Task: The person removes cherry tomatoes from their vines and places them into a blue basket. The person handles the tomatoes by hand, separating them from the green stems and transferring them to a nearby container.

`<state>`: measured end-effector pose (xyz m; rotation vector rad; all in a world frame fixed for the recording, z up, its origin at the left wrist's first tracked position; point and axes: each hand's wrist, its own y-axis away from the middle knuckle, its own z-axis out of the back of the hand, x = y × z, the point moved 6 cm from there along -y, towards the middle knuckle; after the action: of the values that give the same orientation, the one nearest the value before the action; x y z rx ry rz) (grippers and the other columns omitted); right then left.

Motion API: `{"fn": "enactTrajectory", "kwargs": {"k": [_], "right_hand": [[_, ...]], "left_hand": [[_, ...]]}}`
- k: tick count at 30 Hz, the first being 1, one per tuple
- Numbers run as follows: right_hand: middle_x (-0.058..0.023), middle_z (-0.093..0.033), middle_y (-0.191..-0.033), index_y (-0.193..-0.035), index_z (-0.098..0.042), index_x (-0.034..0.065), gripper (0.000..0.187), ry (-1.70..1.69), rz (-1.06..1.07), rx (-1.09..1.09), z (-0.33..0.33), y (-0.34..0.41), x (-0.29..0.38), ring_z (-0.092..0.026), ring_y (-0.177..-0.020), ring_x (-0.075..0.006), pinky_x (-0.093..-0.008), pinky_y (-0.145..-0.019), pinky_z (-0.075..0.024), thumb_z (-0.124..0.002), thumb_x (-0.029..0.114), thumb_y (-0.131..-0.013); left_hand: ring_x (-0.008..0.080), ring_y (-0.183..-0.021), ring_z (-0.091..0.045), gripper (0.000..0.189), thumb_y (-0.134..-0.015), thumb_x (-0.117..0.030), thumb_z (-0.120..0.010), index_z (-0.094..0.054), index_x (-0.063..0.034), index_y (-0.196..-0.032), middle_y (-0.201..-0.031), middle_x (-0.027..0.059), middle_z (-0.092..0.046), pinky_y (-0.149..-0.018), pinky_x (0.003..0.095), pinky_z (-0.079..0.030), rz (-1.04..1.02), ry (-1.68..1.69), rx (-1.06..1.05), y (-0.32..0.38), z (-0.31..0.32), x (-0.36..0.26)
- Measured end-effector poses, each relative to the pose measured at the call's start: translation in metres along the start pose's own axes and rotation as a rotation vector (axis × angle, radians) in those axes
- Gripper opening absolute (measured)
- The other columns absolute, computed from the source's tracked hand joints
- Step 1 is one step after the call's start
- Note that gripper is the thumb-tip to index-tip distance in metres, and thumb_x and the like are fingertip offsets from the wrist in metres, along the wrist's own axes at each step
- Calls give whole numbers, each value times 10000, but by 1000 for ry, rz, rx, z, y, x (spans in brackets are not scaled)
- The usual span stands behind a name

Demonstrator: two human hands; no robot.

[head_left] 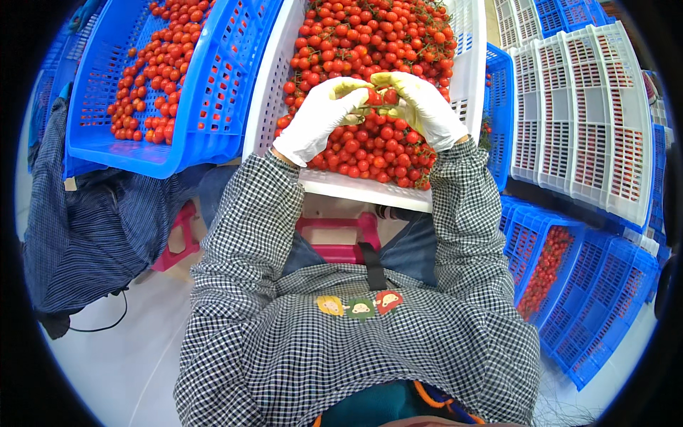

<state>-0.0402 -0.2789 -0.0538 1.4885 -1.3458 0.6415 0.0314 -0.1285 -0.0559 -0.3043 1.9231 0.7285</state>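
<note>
My left hand (pixel 328 115), in a white glove with yellowish fingertips, and my right hand (pixel 421 107), gloved alike, meet above a white perforated plastic crate (pixel 368 196). Between their fingertips are red cherry tomatoes (pixel 383 97), the left fingers closed around one side and the right fingers around the other. Beneath both hands the crate is heaped with cherry tomatoes (pixel 373 152), many with green stems. Whether the held tomatoes share a stem is hidden by the fingers.
A blue crate (pixel 160 163) with loose tomatoes stands at the left, beside a person in striped clothing (pixel 106 229). Upturned-looking white crates (pixel 584 123) and blue crates (pixel 592 299), one showing tomatoes, are at the right. A pink plastic stool (pixel 341 251) is below the white crate.
</note>
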Motion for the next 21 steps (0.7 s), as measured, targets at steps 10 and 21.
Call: {"fn": "enactTrajectory", "kwargs": {"k": [10,21], "right_hand": [[-81,-632,-1153,-1273,-541,-14,423,234,174,-76,-6,-2,-4,-617,-1014,-140,-286,-892,-506,-644,186,-915],[-34,-626,-1014,-1096,-595,22,263,420,295,-196,-13,-1,-11,-591,-942,-98,-268,-860,-494,-665,51,-844]], "left_hand": [[161,-1091,-614,407,-1000,-141,-519,-474,-14,-1384,-1267,93,-597,-948,288,-504,-124,222,-28,-5,5,-1],[109,-968,-611,384,-900,-86,-674,-588,7,-1263,-1150,48,-634,-834,259,-528,-348,-403,-179,1,-3,4]]}}
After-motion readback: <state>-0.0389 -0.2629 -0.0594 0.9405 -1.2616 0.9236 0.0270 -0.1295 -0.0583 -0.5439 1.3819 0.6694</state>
